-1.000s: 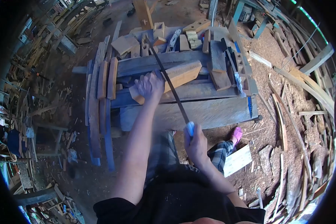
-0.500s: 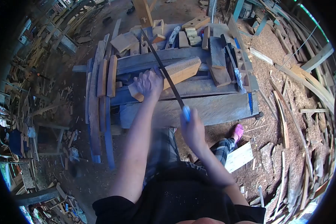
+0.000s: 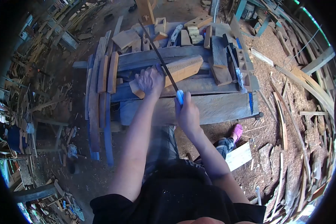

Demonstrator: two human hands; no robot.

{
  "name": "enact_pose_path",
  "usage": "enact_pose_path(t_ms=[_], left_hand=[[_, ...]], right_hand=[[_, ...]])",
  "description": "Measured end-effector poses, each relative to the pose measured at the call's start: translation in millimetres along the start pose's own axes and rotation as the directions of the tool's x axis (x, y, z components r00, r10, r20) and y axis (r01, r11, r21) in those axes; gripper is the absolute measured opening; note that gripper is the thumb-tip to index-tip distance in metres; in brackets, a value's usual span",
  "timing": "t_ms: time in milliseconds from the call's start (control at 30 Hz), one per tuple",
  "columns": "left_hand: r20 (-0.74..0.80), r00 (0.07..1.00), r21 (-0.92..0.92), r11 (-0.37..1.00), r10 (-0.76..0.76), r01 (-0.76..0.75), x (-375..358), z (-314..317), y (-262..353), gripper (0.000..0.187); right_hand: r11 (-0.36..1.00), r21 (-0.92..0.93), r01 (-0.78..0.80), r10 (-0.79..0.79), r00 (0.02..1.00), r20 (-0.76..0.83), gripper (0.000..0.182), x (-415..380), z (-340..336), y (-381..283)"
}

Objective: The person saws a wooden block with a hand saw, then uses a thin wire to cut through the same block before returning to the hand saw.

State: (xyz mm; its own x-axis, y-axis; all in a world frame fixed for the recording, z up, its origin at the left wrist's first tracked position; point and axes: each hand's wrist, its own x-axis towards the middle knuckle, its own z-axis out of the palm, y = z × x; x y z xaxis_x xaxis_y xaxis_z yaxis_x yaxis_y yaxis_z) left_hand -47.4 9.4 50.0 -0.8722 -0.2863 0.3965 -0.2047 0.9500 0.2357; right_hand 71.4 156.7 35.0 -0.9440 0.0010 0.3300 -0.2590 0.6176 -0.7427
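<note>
A thick wooden block [image 3: 184, 72] lies at a slant across boards on the workbench. My left hand [image 3: 151, 81] grips its left part from above, the fingers bent over the wood. My right hand [image 3: 187, 114] is wrapped round the light blue handle of a handsaw [image 3: 164, 65]. Its long dark blade is seen nearly edge-on and crosses the block just right of my left hand, pointing away from me. The teeth and the depth of any cut cannot be made out.
Wood offcuts [image 3: 127, 40] and a perforated block [image 3: 196, 21] lie along the bench's far side. Long boards [image 3: 97, 86] stick out at the left. A wide plank [image 3: 183, 109] forms the near edge. Sawdust and scrap strips [image 3: 282, 119] cover the floor at right.
My right hand and the handsaw have moved forward, away from my body and slightly left. My left hand stays on the wooden block, which holds nearly the same place.
</note>
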Motion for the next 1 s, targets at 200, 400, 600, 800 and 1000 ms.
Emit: enact_pose_path(t_ms=[200, 400, 600, 800, 1000], left_hand=[[0.056, 0.994, 0.015, 0.996, -0.094, 0.093, 8, 3, 2, 0.046], [-0.057, 0.998, -0.073, 0.997, 0.014, -0.018, -3, 0, 0, 0.043], [0.086, 0.992, 0.084, 0.993, -0.089, 0.082, 10, 1, 3, 0.043], [-0.060, 0.998, -0.042, 0.999, 0.028, -0.030, -2, 3, 0, 0.043], [0.000, 0.998, 0.048, 0.997, -0.063, 0.063, 7, 2, 2, 0.045]], right_hand=[[0.980, 0.057, -0.188, 0.181, 0.976, 0.117, 0.025, -71, -33, 8], [0.995, -0.002, -0.104, 0.104, 0.991, 0.089, 0.023, -4, -8, -5], [0.991, 0.064, -0.117, 0.113, 0.992, 0.056, 0.025, -54, -24, 4], [0.992, 0.021, -0.128, 0.127, 0.991, 0.043, 0.025, -35, -20, -1], [1.000, -0.028, -0.015, 0.015, 1.000, 0.009, 0.024, -21, -12, 1]])
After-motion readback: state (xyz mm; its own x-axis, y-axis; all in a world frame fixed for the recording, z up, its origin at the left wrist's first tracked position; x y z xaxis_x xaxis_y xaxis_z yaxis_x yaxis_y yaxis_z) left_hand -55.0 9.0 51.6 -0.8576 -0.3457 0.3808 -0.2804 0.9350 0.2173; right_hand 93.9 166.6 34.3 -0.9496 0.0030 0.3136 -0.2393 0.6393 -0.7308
